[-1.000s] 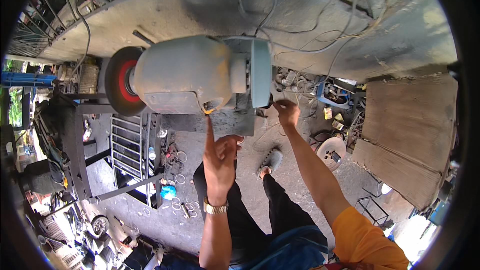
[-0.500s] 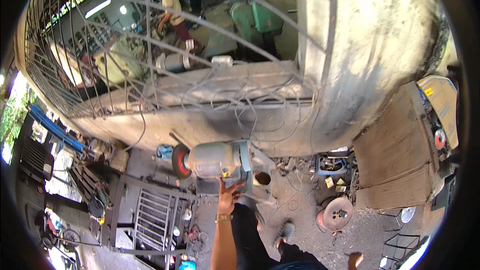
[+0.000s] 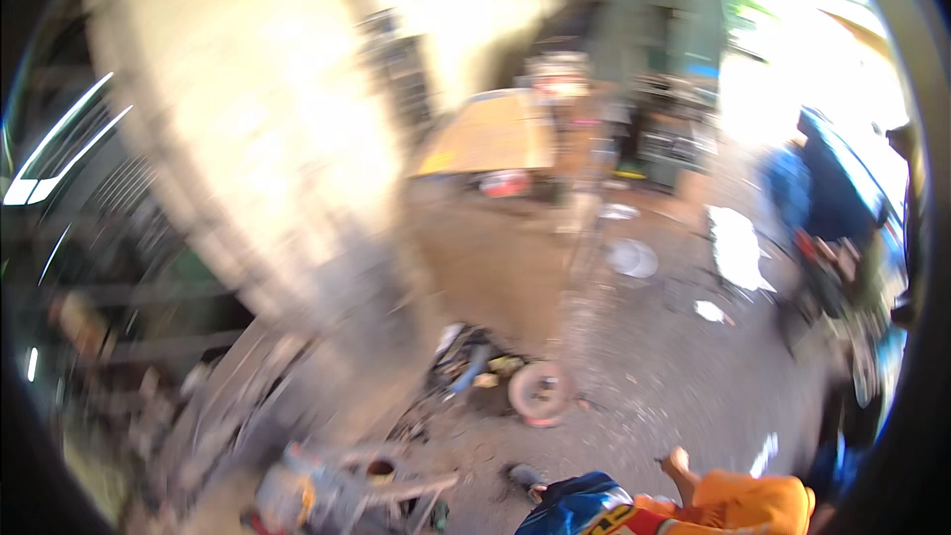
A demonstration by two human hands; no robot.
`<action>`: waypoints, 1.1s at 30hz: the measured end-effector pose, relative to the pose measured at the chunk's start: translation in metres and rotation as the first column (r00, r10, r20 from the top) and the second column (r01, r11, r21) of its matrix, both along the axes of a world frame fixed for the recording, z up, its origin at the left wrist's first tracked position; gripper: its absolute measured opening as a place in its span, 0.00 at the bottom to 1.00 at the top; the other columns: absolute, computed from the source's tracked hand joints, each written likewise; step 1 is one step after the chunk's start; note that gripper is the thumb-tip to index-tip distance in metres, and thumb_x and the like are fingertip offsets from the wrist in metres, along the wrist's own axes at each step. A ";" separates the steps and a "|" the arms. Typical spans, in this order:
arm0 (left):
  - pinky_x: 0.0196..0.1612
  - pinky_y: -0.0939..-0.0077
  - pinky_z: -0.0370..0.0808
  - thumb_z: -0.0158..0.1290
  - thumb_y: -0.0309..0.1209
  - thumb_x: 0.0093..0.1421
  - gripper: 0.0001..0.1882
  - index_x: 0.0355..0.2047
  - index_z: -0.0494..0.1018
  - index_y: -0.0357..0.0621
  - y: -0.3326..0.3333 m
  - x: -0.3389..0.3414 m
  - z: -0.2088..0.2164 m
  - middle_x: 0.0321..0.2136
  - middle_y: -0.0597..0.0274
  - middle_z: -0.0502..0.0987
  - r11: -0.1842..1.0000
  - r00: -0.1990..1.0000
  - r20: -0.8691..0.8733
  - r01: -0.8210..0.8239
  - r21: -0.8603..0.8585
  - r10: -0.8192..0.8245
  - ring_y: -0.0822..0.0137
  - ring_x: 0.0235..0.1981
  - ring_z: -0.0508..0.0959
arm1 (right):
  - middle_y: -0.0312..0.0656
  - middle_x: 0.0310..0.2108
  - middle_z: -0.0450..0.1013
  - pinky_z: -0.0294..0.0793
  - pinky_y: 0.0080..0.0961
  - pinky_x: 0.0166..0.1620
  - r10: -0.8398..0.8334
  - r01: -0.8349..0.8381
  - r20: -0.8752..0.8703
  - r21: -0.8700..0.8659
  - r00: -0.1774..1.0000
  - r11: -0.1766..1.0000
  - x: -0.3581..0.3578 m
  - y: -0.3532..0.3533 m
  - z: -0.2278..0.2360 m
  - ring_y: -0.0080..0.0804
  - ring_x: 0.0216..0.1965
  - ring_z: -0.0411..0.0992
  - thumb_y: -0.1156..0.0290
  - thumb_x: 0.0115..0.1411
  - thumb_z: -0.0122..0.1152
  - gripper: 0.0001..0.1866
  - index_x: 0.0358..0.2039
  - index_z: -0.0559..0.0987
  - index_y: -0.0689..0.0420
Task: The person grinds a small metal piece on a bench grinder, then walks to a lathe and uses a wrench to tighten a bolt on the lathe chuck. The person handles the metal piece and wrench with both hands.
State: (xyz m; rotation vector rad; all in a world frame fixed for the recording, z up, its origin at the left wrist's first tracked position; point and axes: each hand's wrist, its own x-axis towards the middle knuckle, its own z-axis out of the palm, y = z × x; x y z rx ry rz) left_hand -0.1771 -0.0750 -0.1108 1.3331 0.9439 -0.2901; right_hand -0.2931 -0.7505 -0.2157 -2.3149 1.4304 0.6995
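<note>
The picture is smeared by motion. My right hand shows near the lower edge, in front of my orange sleeve and blue shirt. Its fingers are too blurred to tell how they are held or whether anything is in them. Beneath it lies the grey floor. My left hand is out of view. At the lower left, the bench grinder on its stand is partly cut off by the dark rim, away from my right hand. A shoe shows beside my shirt.
A reddish round disc sits on the floor ahead, beside a blue container of scraps. Behind them stands a brown cardboard panel by a pale wall. White sheet-like pieces lie right of it; a blurred blue shape stands farther right.
My view has swung to the right, so the grinder now appears at the lower left. My left hand, earlier at the grinder with fingers spread, has left the picture. More of my right arm shows.
</note>
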 end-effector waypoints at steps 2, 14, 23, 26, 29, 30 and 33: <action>0.31 0.69 0.78 0.56 0.34 0.62 0.14 0.47 0.77 0.44 -0.022 0.010 -0.005 0.33 0.59 0.82 0.987 0.987 -0.001 0.159 -0.007 -0.159 0.65 0.29 0.81 | 0.55 0.45 0.80 0.82 0.38 0.48 -0.076 0.082 -0.064 0.100 0.995 0.992 -0.039 0.018 0.029 0.48 0.48 0.80 0.57 0.54 0.72 0.22 0.40 0.84 0.65; 0.33 0.70 0.78 0.58 0.35 0.62 0.19 0.53 0.74 0.49 -0.197 -0.033 0.007 0.32 0.61 0.80 0.677 0.679 0.072 0.734 -0.050 -0.731 0.66 0.29 0.79 | 0.63 0.41 0.79 0.82 0.42 0.44 -0.591 0.569 0.035 0.225 0.806 0.791 -0.324 0.019 0.058 0.53 0.45 0.81 0.65 0.58 0.60 0.18 0.38 0.82 0.70; 0.31 0.72 0.77 0.59 0.32 0.62 0.22 0.57 0.71 0.51 -0.248 -0.116 -0.007 0.32 0.62 0.79 0.543 0.536 -0.085 0.828 -0.144 -0.840 0.67 0.29 0.77 | 0.44 0.25 0.82 0.82 0.29 0.34 -0.795 0.769 -0.095 0.343 0.599 0.539 -0.461 0.020 0.040 0.33 0.29 0.83 0.66 0.61 0.51 0.16 0.26 0.85 0.60; 0.26 0.74 0.76 0.58 0.27 0.61 0.24 0.58 0.71 0.47 -0.334 -0.080 -0.006 0.31 0.63 0.79 0.552 0.554 -0.011 0.829 -0.087 -0.833 0.70 0.28 0.77 | 0.40 0.24 0.83 0.81 0.27 0.30 -0.711 0.728 -0.194 0.327 0.676 0.603 -0.490 -0.011 0.013 0.28 0.25 0.82 0.65 0.62 0.51 0.16 0.26 0.85 0.57; 0.24 0.76 0.73 0.57 0.25 0.57 0.24 0.56 0.73 0.46 -0.444 -0.070 -0.005 0.31 0.63 0.79 0.429 0.427 -0.063 0.903 -0.006 -0.902 0.72 0.26 0.76 | 0.40 0.23 0.82 0.79 0.26 0.28 -0.784 0.762 -0.094 0.332 0.613 0.556 -0.517 -0.063 -0.001 0.27 0.23 0.81 0.68 0.61 0.59 0.11 0.26 0.85 0.57; 0.24 0.76 0.73 0.57 0.24 0.57 0.24 0.56 0.73 0.46 -0.482 -0.070 -0.004 0.31 0.63 0.79 0.377 0.377 -0.060 0.926 0.015 -0.924 0.72 0.25 0.76 | 0.40 0.23 0.81 0.79 0.26 0.27 -0.621 0.625 -0.122 0.304 0.774 0.719 -0.523 -0.081 0.001 0.27 0.23 0.81 0.70 0.61 0.60 0.10 0.26 0.85 0.59; 0.23 0.77 0.72 0.57 0.24 0.56 0.24 0.55 0.74 0.45 -0.585 -0.079 0.000 0.31 0.62 0.79 0.222 0.227 -0.068 0.973 0.068 -0.972 0.72 0.24 0.75 | 0.43 0.22 0.78 0.78 0.30 0.25 -0.939 0.784 0.129 0.521 0.318 0.337 -0.538 -0.146 0.021 0.32 0.20 0.77 0.73 0.62 0.59 0.09 0.29 0.83 0.63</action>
